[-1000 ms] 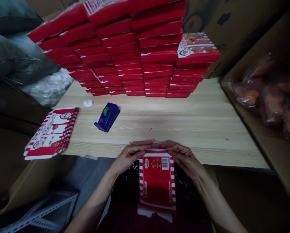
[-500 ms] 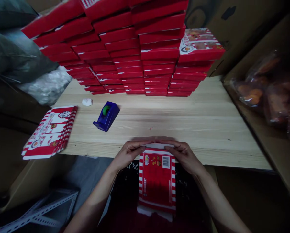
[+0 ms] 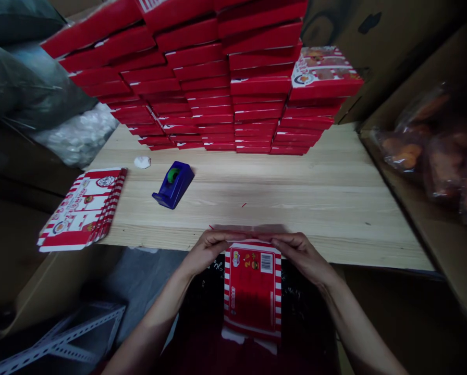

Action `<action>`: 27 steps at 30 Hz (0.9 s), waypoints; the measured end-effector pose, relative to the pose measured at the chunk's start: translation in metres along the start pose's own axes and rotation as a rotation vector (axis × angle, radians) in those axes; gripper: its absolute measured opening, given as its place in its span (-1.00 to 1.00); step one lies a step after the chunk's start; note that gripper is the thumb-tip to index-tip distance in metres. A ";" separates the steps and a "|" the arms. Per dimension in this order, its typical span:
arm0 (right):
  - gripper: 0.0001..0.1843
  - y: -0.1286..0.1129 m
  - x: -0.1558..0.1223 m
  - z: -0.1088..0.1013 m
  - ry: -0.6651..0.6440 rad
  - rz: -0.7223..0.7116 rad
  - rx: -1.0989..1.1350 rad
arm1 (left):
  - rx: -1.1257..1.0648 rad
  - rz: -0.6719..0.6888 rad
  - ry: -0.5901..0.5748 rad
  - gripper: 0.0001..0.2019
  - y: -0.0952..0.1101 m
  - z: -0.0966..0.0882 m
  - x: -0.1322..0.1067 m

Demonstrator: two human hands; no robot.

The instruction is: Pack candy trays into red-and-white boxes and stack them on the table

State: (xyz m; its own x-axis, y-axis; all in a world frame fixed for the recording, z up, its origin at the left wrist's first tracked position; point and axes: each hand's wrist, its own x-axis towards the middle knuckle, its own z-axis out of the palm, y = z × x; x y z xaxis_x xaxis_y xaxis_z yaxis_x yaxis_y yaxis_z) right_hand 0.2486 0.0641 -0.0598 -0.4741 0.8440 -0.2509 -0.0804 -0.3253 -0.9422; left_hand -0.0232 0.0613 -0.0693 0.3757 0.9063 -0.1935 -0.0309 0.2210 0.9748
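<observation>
My left fingers [image 3: 218, 241] and right fingers [image 3: 290, 241] are clenching the pale, blurred top flap [image 3: 249, 229] of a flat red-and-white striped paperboard carton [image 3: 253, 294], which is lying just below and between my fingers with its barcode panel facing up. The risk I am judging lies in that thin flap: if I am pressing unevenly, the crease could wander off square, and the smooth coated board could crack or buckle along the fold. The carton is also reaching back past the edge of the pale, wood-grained table [image 3: 335, 208], so a slack grip could let it slide onto my dark printed clothing [image 3: 198, 317]. Far ahead of my fingers, a tall stack of glossy red cartons [image 3: 257, 88] is rising in leaning, overlapping columns, and a careless reach could topple it. Left of my fingers, a low stack of flat striped carton blanks [image 3: 81, 211] is lying near a blue plastic tape dispenser [image 3: 173, 185] carrying a green-cored tape roll [image 3: 173, 175].
</observation>
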 end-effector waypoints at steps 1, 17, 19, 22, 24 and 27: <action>-0.70 -0.001 -0.002 0.001 0.020 0.001 -0.010 | 0.016 0.003 -0.021 -0.74 0.001 0.000 -0.002; -0.67 -0.024 0.009 -0.005 -0.039 0.038 -0.122 | 0.118 -0.065 -0.148 -0.69 0.027 0.000 0.016; -0.66 -0.025 0.011 -0.005 -0.034 0.039 -0.126 | 0.116 -0.058 -0.142 -0.70 0.028 -0.001 0.018; -0.69 -0.025 0.011 -0.005 -0.043 0.040 -0.118 | 0.103 -0.057 -0.138 -0.71 0.029 0.000 0.018; -0.70 -0.022 0.010 -0.004 -0.048 0.043 -0.108 | 0.098 -0.067 -0.138 -0.71 0.028 0.002 0.016; -0.70 -0.016 0.008 -0.004 -0.038 0.031 -0.112 | 0.122 -0.051 -0.144 -0.70 0.026 0.003 0.013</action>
State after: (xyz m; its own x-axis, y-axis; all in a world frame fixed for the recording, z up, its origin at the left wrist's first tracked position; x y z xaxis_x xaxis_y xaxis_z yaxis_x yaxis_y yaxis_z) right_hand 0.2498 0.0780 -0.0479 -0.5080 0.8168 -0.2733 0.0319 -0.2993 -0.9536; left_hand -0.0159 0.0775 -0.0463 0.5028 0.8321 -0.2341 0.1011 0.2124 0.9719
